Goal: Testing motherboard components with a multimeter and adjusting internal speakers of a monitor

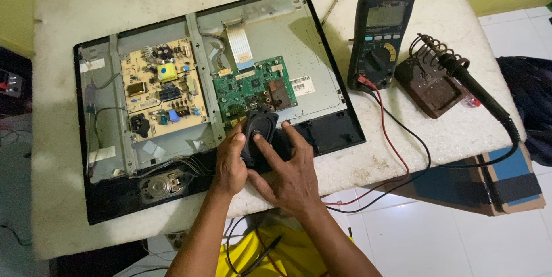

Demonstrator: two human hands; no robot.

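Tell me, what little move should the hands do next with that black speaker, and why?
Probably lower the black speaker into the bottom edge of the open screen frame. Both hands, left and right, hold it tilted just above that edge, and another speaker already sits along there.

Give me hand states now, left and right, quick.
Left hand: closed around the left edge of the black oval speaker.
Right hand: holding the same speaker, index finger pressed on its face.
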